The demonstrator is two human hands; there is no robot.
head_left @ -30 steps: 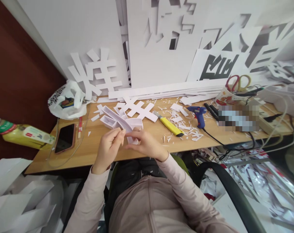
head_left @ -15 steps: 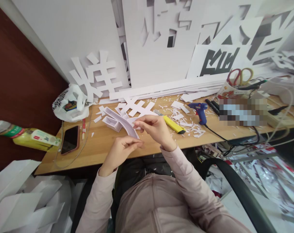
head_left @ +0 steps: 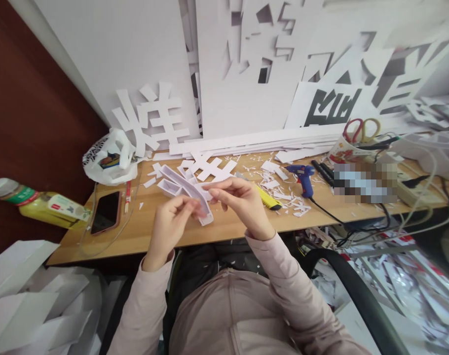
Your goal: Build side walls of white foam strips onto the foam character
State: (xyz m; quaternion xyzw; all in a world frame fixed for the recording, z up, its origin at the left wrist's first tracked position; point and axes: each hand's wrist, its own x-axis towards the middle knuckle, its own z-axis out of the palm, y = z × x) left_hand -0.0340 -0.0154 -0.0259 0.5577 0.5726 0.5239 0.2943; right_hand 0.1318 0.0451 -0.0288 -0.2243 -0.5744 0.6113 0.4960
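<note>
A white foam-board character (head_left: pixel 166 171) with raised side walls lies on the desk in front of me, its long curved stroke (head_left: pixel 202 199) pointing towards me. My right hand (head_left: pixel 243 201) is closed, thumb and fingers pinching at the right edge of that piece. Just left of the curved end, my left hand (head_left: pixel 172 222) has its fingers bent together; the fingertips are blurred, and what they hold, if anything, cannot be made out. Beyond my right fingers lies a flat white cut-out (head_left: pixel 215 170). A yellow utility knife (head_left: pixel 269 198) is partly behind my right hand.
A blue glue gun (head_left: pixel 302 178) with its cord stands right, among white scraps (head_left: pixel 274 170). Farther right is a cup (head_left: pixel 343 148) with scissors (head_left: pixel 361 129). At left are a phone (head_left: pixel 106 212), a bottle (head_left: pixel 43 204) and a plastic bag (head_left: pixel 111 158). White boards (head_left: pixel 246 108) lean behind.
My left hand has risen from below the curved stroke to its left side, fingers now curled in. The stroke's near end shows more. My right hand stays close by. The view has shifted slightly.
</note>
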